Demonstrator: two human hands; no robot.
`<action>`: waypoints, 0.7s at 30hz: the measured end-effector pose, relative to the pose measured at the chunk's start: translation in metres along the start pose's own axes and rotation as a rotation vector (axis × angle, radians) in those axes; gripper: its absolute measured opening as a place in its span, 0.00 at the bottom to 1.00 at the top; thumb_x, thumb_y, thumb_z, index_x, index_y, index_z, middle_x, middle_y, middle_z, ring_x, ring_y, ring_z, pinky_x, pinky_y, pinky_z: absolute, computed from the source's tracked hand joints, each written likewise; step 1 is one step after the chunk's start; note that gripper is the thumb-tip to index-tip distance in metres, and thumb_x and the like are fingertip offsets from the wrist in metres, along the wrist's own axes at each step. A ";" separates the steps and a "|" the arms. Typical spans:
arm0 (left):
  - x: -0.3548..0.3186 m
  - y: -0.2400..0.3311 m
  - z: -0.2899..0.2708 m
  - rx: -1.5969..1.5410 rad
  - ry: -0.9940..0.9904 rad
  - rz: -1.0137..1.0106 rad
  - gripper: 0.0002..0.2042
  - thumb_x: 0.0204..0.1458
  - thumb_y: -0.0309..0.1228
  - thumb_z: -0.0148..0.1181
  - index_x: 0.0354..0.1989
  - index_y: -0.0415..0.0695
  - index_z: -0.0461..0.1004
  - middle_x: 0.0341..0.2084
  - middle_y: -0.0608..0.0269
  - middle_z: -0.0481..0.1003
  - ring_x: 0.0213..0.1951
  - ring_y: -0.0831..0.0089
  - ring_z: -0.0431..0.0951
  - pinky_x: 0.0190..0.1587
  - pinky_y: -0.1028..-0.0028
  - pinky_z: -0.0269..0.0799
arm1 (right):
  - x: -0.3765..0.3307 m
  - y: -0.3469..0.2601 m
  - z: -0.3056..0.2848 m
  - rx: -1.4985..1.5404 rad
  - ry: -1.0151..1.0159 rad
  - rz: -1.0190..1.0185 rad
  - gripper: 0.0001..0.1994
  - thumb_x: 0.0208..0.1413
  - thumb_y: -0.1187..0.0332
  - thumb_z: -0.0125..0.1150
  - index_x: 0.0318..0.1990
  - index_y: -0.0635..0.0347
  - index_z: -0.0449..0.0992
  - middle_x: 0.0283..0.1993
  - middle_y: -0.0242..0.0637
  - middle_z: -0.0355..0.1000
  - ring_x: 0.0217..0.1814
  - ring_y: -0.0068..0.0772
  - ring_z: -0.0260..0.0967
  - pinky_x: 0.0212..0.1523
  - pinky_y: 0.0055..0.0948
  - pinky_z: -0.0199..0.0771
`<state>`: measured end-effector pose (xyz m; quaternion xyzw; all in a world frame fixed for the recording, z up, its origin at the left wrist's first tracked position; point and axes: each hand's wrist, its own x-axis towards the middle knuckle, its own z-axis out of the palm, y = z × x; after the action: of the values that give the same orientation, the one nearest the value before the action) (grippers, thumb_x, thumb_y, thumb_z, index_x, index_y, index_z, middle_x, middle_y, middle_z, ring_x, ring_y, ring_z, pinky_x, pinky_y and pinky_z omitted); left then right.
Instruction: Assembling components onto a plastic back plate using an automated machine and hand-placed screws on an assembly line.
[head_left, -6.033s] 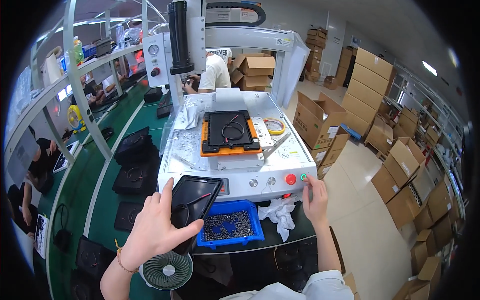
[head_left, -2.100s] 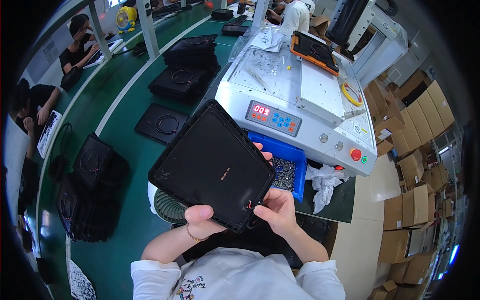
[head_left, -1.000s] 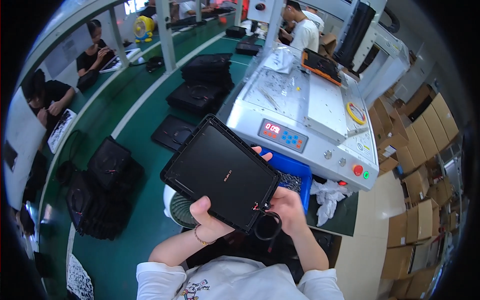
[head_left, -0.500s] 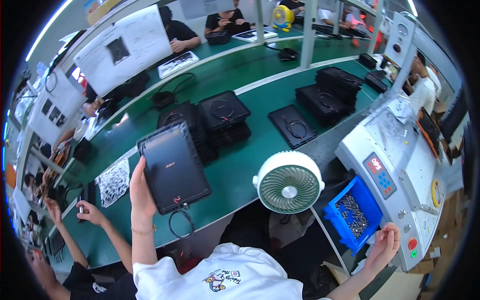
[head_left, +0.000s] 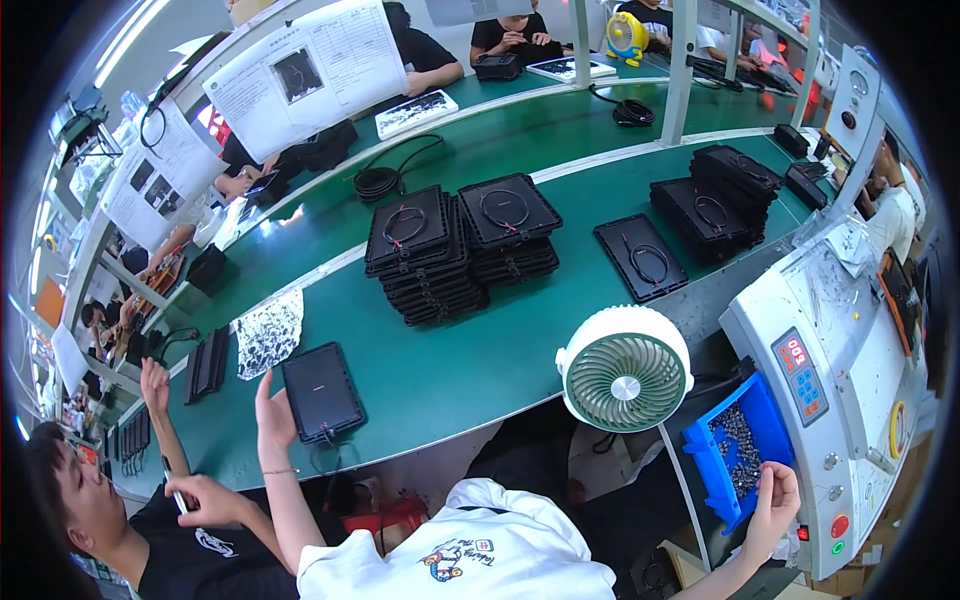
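Neighbour: a person in a black shirt sits at the far left edge, one arm raised to the green belt (head_left: 450,370), the other hand near their chest; these hands are not the wearer's.
Left hand: the left hand (head_left: 272,420) is stretched out flat at the belt's near edge, fingers spread and unclenched, its fingertips against the left side of the black tablet-like panel (head_left: 321,392); it grips nothing that I can see.
Panel: it lies flat on the belt, back up, just right of the left hand, with a thin black cable (head_left: 330,452) trailing off its near edge over the belt's rim.
Step in hand: setting the panel down on the belt looks all but done, judging from the open palm and the panel lying flat.
Stacks: 2 piles of black trays (head_left: 460,245) stand farther up the belt, well apart from the panel.
Fan: a white desk fan (head_left: 625,368) stands between belt and machine.
Right hand: the right hand (head_left: 775,500) reaches to the near end of the blue bin of small screws (head_left: 740,450), fingers curled at its rim; whether it pinches anything I cannot tell.
Machine: a white screw station (head_left: 850,400) with a red display sits at the far right.
Next move calls for: drawing the left hand clear without dragging the cable.
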<state>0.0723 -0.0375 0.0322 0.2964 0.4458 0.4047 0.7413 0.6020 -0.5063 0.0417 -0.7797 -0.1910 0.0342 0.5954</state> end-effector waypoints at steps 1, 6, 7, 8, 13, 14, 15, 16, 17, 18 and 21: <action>0.004 0.006 -0.006 0.075 0.000 -0.001 0.38 0.58 0.60 0.44 0.55 0.30 0.67 0.49 0.48 0.75 0.49 0.59 0.77 0.55 0.63 0.71 | 0.000 0.001 -0.001 -0.028 0.004 0.006 0.04 0.63 0.75 0.55 0.40 0.66 0.73 0.35 0.28 0.71 0.35 0.14 0.63 0.36 0.14 0.62; 0.025 0.023 0.029 0.575 0.103 0.149 0.26 0.62 0.51 0.48 0.50 0.36 0.72 0.43 0.55 0.78 0.44 0.68 0.79 0.45 0.71 0.75 | 0.000 -0.006 -0.003 -0.100 -0.035 -0.017 0.03 0.56 0.81 0.60 0.37 0.67 0.78 0.37 0.34 0.74 0.35 0.20 0.70 0.34 0.19 0.70; 0.020 0.025 0.051 0.666 0.126 0.251 0.25 0.62 0.50 0.48 0.50 0.37 0.72 0.44 0.56 0.78 0.44 0.68 0.79 0.45 0.71 0.75 | 0.004 -0.011 0.004 -0.180 -0.047 -0.131 0.05 0.52 0.81 0.62 0.36 0.67 0.79 0.37 0.38 0.75 0.34 0.23 0.72 0.32 0.21 0.72; 0.012 0.028 0.073 0.751 0.151 0.356 0.23 0.63 0.48 0.49 0.50 0.38 0.72 0.44 0.56 0.78 0.44 0.68 0.79 0.45 0.71 0.75 | 0.007 -0.015 0.007 -0.236 -0.098 -0.165 0.07 0.48 0.82 0.64 0.36 0.67 0.80 0.38 0.40 0.75 0.33 0.25 0.73 0.32 0.22 0.73; 0.010 -0.026 0.263 0.827 -0.535 0.287 0.17 0.66 0.40 0.48 0.47 0.38 0.74 0.37 0.58 0.79 0.38 0.72 0.80 0.43 0.75 0.76 | 0.013 -0.035 0.008 -0.532 -0.362 -0.091 0.13 0.41 0.75 0.71 0.39 0.64 0.83 0.38 0.42 0.77 0.31 0.35 0.77 0.35 0.29 0.78; 0.023 -0.045 0.296 0.819 -0.648 0.222 0.16 0.65 0.39 0.48 0.47 0.38 0.74 0.38 0.58 0.79 0.40 0.71 0.79 0.46 0.73 0.75 | 0.015 -0.035 0.006 -0.548 -0.411 -0.085 0.13 0.42 0.74 0.71 0.39 0.64 0.83 0.37 0.43 0.77 0.32 0.36 0.78 0.36 0.30 0.78; 0.033 -0.061 0.330 0.853 -0.770 0.166 0.16 0.65 0.39 0.49 0.48 0.38 0.74 0.39 0.58 0.78 0.41 0.71 0.79 0.47 0.72 0.75 | 0.016 -0.033 0.006 -0.542 -0.415 -0.066 0.12 0.42 0.73 0.70 0.37 0.64 0.83 0.36 0.43 0.77 0.32 0.38 0.78 0.36 0.31 0.78; 0.050 -0.084 0.361 0.843 -0.819 0.035 0.16 0.66 0.37 0.48 0.50 0.36 0.73 0.42 0.56 0.78 0.44 0.70 0.79 0.50 0.70 0.75 | 0.016 -0.031 0.004 -0.549 -0.413 -0.062 0.12 0.42 0.73 0.70 0.37 0.64 0.83 0.36 0.43 0.77 0.32 0.38 0.78 0.36 0.31 0.78; 0.068 -0.101 0.381 0.763 -0.873 -0.077 0.18 0.65 0.37 0.50 0.54 0.35 0.70 0.46 0.50 0.75 0.49 0.64 0.78 0.53 0.67 0.74 | 0.017 -0.031 0.005 -0.539 -0.428 -0.077 0.11 0.42 0.72 0.71 0.37 0.64 0.83 0.35 0.43 0.77 0.32 0.38 0.78 0.36 0.32 0.78; 0.085 -0.117 0.399 0.709 -0.788 -0.128 0.20 0.64 0.38 0.52 0.56 0.34 0.67 0.51 0.46 0.71 0.52 0.60 0.75 0.56 0.65 0.72 | 0.018 -0.032 0.009 -0.545 -0.435 -0.083 0.11 0.42 0.72 0.71 0.36 0.64 0.83 0.34 0.43 0.77 0.31 0.38 0.77 0.36 0.32 0.77; 0.117 -0.168 0.449 0.666 -0.635 -0.126 0.27 0.61 0.39 0.56 0.61 0.31 0.60 0.61 0.39 0.58 0.62 0.50 0.64 0.61 0.58 0.66 | 0.017 -0.034 0.014 -0.543 -0.392 -0.058 0.10 0.42 0.71 0.71 0.35 0.62 0.83 0.31 0.41 0.76 0.31 0.37 0.77 0.35 0.31 0.76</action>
<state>0.5653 -0.0546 0.0401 0.5998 0.3195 0.0830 0.7289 0.6049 -0.4808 0.0726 -0.8827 -0.3261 0.1146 0.3184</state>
